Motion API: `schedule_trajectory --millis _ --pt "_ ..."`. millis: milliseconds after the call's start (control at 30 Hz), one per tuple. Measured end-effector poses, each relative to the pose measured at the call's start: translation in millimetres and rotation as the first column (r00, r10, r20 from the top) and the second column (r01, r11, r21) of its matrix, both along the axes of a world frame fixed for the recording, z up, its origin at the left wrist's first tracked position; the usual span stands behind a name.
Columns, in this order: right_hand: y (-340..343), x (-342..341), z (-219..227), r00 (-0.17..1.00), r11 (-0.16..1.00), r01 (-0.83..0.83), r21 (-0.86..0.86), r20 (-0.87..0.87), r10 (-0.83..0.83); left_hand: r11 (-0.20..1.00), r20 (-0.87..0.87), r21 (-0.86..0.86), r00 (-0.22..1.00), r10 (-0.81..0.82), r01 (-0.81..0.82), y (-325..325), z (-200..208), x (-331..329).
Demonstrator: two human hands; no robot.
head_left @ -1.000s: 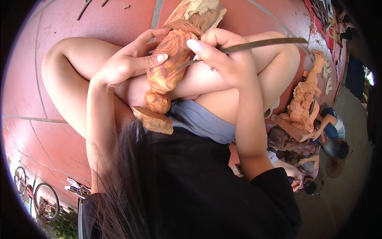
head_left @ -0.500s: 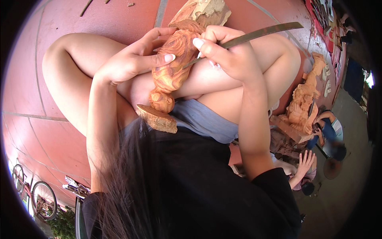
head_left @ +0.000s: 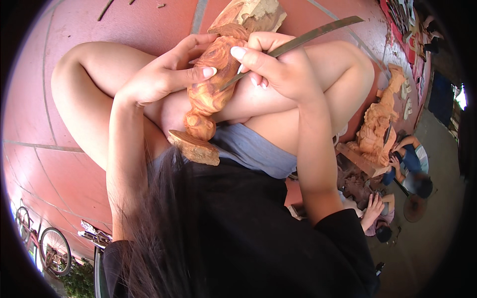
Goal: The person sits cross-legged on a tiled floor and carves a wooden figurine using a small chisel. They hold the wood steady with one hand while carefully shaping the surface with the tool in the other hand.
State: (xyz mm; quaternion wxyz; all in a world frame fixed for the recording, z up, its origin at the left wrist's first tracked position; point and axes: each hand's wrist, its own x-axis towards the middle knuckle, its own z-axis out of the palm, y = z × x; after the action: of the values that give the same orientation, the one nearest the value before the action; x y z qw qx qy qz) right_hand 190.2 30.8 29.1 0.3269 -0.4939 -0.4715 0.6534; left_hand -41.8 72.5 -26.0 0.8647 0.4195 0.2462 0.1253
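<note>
A carved wooden figure (head_left: 214,94) with swirling orange-brown grain lies across my crossed legs. Its rounded small end rests by a rough-edged wooden base (head_left: 195,148), and a pale, rough block (head_left: 251,16) forms the far end. My left hand (head_left: 181,69) grips the figure's left side, thumb on top and fingers partly hidden around the far side. In my right hand (head_left: 278,62) is a long, thin, flat metal strip (head_left: 323,34), pinched near its lower part. The strip's narrow tip touches or nearly touches the figure's right side.
Red floor tiles (head_left: 30,114) surround me. On the right stands a larger orange wood carving (head_left: 376,121) on a block. Beyond it, two people sit, one raising a hand (head_left: 371,208). Tools (head_left: 397,20) lie at the upper right; a bicycle (head_left: 52,251) stands lower left.
My right hand and the metal strip have shifted left and slightly down along the figure, the tip now lower on it. The left hand keeps its grip. A nearby person's raised hand has lowered slightly.
</note>
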Motion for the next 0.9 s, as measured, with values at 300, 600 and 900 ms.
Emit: schedule_trajectory --millis 300,600,900 --pt "2 2 1 0.997 0.999 0.032 -0.009 0.068 -0.031 0.999 -0.004 0.048 1.0 0.006 -0.006 -1 -3 -2" --pt "1 2 2 0.994 1.0 0.031 0.002 0.102 -0.031 1.0 -0.034 0.015 0.999 0.016 -0.015 -3 -2 -4" --pt "0 6 1 0.993 0.999 0.037 0.01 0.115 -0.038 0.999 -0.014 0.041 1.0 0.014 -0.014 -4 -3 -3"
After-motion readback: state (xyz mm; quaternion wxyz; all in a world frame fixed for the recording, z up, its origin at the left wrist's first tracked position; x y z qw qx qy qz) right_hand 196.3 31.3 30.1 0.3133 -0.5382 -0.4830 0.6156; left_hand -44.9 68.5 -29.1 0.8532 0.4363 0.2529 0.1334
